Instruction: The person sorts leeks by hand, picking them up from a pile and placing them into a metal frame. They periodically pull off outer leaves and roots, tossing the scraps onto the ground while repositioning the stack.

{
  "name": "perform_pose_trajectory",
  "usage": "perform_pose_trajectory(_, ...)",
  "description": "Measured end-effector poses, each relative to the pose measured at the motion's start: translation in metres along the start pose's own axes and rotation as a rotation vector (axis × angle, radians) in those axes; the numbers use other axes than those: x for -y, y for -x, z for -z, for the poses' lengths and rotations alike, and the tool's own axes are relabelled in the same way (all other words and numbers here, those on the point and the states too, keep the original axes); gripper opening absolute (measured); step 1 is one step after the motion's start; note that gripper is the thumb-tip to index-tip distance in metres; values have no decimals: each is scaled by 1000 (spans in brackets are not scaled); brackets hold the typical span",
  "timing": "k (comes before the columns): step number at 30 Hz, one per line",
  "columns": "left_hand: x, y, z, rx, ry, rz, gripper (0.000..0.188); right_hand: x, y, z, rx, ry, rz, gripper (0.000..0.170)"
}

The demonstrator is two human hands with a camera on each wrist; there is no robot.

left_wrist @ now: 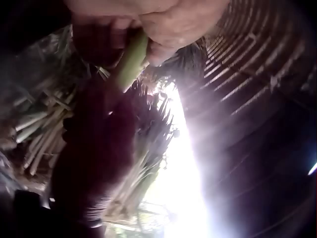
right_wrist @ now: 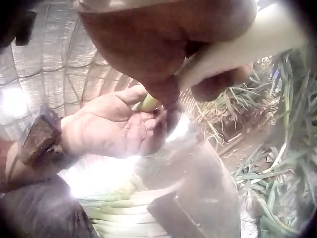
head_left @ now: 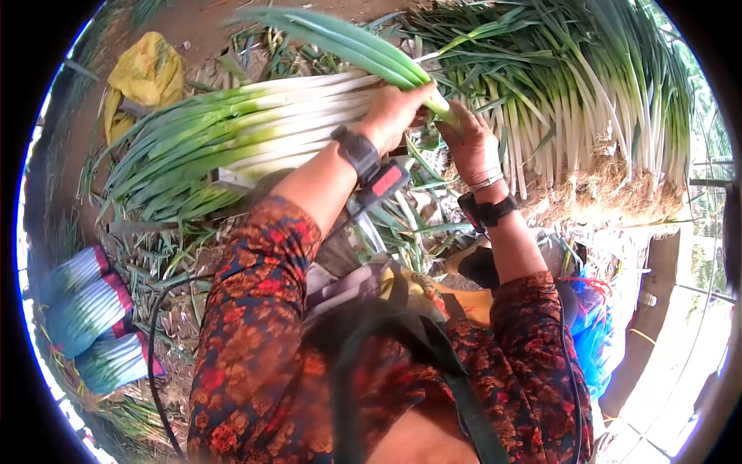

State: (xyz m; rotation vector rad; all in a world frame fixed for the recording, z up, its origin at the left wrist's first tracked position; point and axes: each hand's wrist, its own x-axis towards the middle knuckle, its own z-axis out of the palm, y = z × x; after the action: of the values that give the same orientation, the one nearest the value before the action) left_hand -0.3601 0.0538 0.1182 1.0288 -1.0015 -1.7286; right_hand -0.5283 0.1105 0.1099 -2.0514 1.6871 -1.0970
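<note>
Both hands hold one leek [head_left: 332,45], raised above the ground with its green leaves toward the upper left in the head view. My left hand [head_left: 390,116] grips it where leaves meet stem, thumb along the stalk. Closer to the pale end, my right hand [head_left: 470,145] has its fingers curled round the stem. In the right wrist view the white shank [right_wrist: 242,52] passes through the right hand's fingers, with the left hand [right_wrist: 114,121] beyond. A trimmed row of leeks [head_left: 286,116] lies left of the hands, white ends toward them.
Untrimmed leeks with roots [head_left: 572,100] are heaped at upper right. Bagged leek bundles [head_left: 89,309] lie at lower left, and a yellow sack [head_left: 151,69] at upper left. Leaf scraps [head_left: 170,271] litter the ground. A blue plastic bag [head_left: 595,332] sits by the right elbow.
</note>
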Motion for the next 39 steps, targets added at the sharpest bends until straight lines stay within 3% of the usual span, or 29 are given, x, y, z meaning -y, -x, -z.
perform_pose_trajectory(1,-9,5,6,4,104,25,22,10,2,0,-2,-2,37,43)
perform_pose_trajectory(3,-24,5,24,-49,162,-101,20,-4,17,-2,57,53,-30,41)
perform_pose_trajectory(5,-50,16,42,-158,233,-158,20,-31,42,10,217,90,-148,37)
perform_pose_trajectory(7,-47,4,74,-173,316,-231,20,-36,64,31,189,118,-245,35)
perform_pose_trajectory(10,-49,5,102,-253,394,-246,21,-38,72,43,202,217,-228,35)
perform_pose_trajectory(13,-70,23,123,-334,379,-271,23,-6,60,37,190,183,-107,34)
perform_pose_trajectory(15,-80,28,162,-258,374,-409,25,14,49,21,153,189,52,33)
perform_pose_trajectory(17,-93,44,221,-268,313,-428,32,30,38,-1,104,83,103,33)
perform_pose_trajectory(19,-115,105,220,-383,333,-473,41,41,25,-30,59,27,284,33)
perform_pose_trajectory(20,-115,127,227,-463,366,-507,36,57,21,-42,92,-19,196,33)
perform_pose_trajectory(21,-116,145,239,-544,398,-542,30,61,14,-58,104,-24,232,29)
perform_pose_trajectory(24,-89,181,291,-713,361,-490,33,90,3,-93,227,38,224,26)
perform_pose_trajectory(25,-79,192,296,-791,346,-436,33,71,-3,-121,230,52,322,25)
perform_pose_trajectory(27,-37,199,336,-824,410,-326,32,79,-4,-134,328,200,282,23)
perform_pose_trajectory(29,-3,207,336,-911,355,-175,33,64,-3,-151,406,441,321,21)
perform_pose_trajectory(31,16,211,303,-1129,27,-27,35,57,2,-153,581,579,228,31)
perform_pose_trajectory(33,51,198,313,-1097,496,-74,31,65,5,-151,601,662,216,33)
perform_pose_trajectory(34,58,198,313,-1083,556,-100,34,74,3,-154,599,635,172,26)
perform_pose_trajectory(37,58,193,321,-1120,528,106,34,74,-6,-171,785,813,83,25)
perform_pose_trajectory(39,62,189,328,-1071,484,13,35,74,-6,-177,747,785,104,24)
